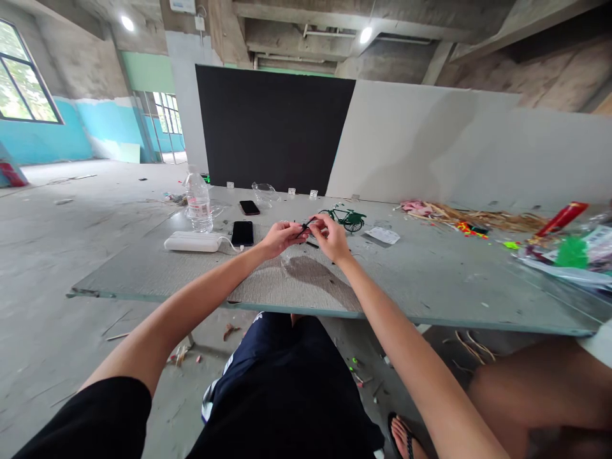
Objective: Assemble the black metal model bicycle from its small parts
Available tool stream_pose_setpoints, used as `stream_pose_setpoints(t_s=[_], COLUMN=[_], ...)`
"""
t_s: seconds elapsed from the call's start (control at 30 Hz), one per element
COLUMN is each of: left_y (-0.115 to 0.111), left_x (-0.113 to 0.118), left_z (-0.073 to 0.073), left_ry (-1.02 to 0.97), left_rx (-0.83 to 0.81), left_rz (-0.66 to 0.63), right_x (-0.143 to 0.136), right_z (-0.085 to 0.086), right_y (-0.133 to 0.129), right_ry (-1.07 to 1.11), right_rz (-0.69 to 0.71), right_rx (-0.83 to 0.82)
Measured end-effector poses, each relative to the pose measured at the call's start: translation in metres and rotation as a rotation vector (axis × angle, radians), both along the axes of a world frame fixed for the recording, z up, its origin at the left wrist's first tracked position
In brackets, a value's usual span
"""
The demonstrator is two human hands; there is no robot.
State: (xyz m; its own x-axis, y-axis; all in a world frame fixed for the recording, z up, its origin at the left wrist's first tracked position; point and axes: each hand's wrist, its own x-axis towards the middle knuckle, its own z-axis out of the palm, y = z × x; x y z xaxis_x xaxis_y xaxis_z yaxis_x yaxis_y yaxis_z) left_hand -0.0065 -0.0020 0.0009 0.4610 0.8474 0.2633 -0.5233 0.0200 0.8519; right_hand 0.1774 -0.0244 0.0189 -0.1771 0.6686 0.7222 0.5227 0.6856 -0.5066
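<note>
One grey worktop (444,274) is supporting a green model bicycle (351,218); just left of that bicycle, on its near side, the person's left hand (280,240) and right hand (332,239) are together pinching a thin black piece (305,227).

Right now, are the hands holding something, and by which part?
Yes, a small dark piece, pinched by the left hand and the right hand. It's too small to tell which part each grips.
</note>
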Motion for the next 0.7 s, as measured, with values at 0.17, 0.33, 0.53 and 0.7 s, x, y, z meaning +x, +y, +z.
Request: stream_pose_setpoints(t_s=[0.17,0.33,0.53,0.7], left_y=[0.0,0.001,0.008,0.016], left_x=[0.0,0.0,-0.001,-0.008], left_z=[0.0,-0.002,0.0,0.004], left_ry=[0.009,0.022,-0.018,-0.08], left_rx=[-0.033,-0.021,-0.018,-0.013], left_rz=[0.017,0.018,0.166,0.338], right_x=[0.0,-0.001,0.022,0.057], right_z=[-0.002,-0.003,0.005,0.013], right_y=[0.002,0.005,0.01,0.011], right_ry=[-0.026,-0.057,-0.15,-0.329], right_rz=[0.032,0.02,-0.253,-0.479], right_rx=[-0.035,-0.049,0.074,0.002])
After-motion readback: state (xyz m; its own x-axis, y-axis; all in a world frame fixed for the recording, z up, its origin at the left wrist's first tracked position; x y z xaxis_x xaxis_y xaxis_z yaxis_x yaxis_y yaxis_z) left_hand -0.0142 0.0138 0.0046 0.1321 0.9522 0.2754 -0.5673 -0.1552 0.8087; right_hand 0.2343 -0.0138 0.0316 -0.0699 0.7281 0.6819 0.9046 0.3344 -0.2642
